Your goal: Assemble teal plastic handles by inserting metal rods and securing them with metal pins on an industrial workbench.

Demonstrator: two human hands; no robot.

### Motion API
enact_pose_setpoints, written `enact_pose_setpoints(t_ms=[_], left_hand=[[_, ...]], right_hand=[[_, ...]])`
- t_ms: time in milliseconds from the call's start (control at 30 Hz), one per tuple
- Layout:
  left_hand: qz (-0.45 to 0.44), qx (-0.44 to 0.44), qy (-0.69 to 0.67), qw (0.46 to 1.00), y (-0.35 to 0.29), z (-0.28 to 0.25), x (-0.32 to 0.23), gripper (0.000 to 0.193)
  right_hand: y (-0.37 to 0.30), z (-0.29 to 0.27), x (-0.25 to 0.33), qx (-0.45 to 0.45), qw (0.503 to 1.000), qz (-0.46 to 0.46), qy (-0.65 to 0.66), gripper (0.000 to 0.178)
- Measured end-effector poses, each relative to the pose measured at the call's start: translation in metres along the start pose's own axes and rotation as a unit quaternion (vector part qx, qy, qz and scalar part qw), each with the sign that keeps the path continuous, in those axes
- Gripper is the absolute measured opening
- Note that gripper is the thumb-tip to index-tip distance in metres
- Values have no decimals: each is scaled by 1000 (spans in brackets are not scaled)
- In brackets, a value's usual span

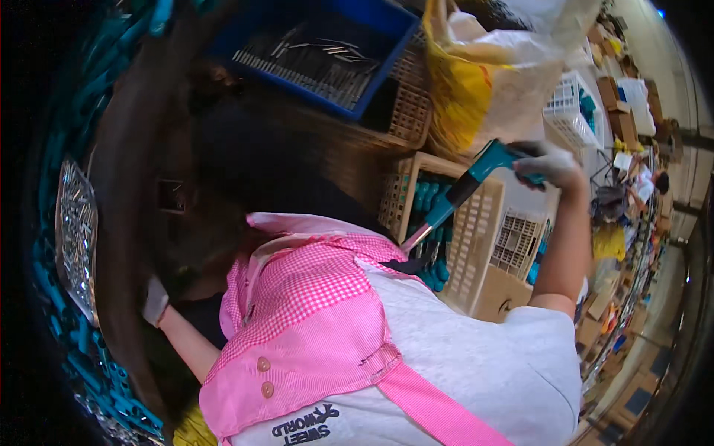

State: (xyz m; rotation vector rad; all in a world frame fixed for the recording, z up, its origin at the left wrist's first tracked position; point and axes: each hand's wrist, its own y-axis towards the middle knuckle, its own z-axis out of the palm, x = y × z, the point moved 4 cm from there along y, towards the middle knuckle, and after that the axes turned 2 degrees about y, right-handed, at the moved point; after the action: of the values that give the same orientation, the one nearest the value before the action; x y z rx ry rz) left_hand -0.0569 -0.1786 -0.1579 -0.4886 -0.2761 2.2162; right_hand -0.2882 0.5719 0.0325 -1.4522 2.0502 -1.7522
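Far to the left of the beige crate [476, 238], can see the left hand [155, 301] in a pale glove, near the dark surface [126, 223]; cannot tell if open or closed, nor find anything held there, because of shadow. Inside the crate, can see several teal tools [428, 195] already lying; from this, would judge a part of the work as done, but cannot tell the full number. Passing over the same crate in this view, can see one more tool, the teal and black tool [462, 189], with metal end pointing down and left, close to the pink apron [305, 297]. At the upper right of the crate, find the right hand [549, 161], also gloved, clamped on this tool. Would judge this piece as not yet laid with the others; cannot tell if finished.

About the surface and the room: at the far left of the crate, notice teal parts [52, 292] and a pile of small metal pieces [76, 230]. Beyond the crate, to its upper left, see a blue bin [390, 63] with metal rods [327, 78], then just beyond it a yellow and white sack [461, 104]. To the right, notice a white basket [559, 111], and farther right, many cardboard boxes [610, 97] in a crowded workroom.
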Motion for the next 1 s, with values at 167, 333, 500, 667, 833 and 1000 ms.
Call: enact_pose_setpoints(t_ms=[167, 333, 500, 667, 833, 1000], left_hand=[[-14, -12, -44, 999, -35, -29, -73, 47], [-31, -23, -56, 998, -22, -20, -111, 47], [-55, -44, -94, 993, -23, -6, -115, 48], [-59, -67, -143, 986, -12, 0, -108, 49], [-53, -94, -198, 974, -9, 8, -89, 50], [-36, -108, -264, 958, -6, 13, -53, 50]], right_hand=[[35, -27, -183, -16, 968, 123, 217, 41], [19, -76, -222, -91, 980, 118, 130, 42], [61, -28, -241, 3, 980, 196, 25, 39], [101, 58, -256, 69, 972, 222, -23, 33], [169, 130, -229, 169, 969, 168, -63, 29], [262, 192, -229, 134, 963, 158, 171, 41]])
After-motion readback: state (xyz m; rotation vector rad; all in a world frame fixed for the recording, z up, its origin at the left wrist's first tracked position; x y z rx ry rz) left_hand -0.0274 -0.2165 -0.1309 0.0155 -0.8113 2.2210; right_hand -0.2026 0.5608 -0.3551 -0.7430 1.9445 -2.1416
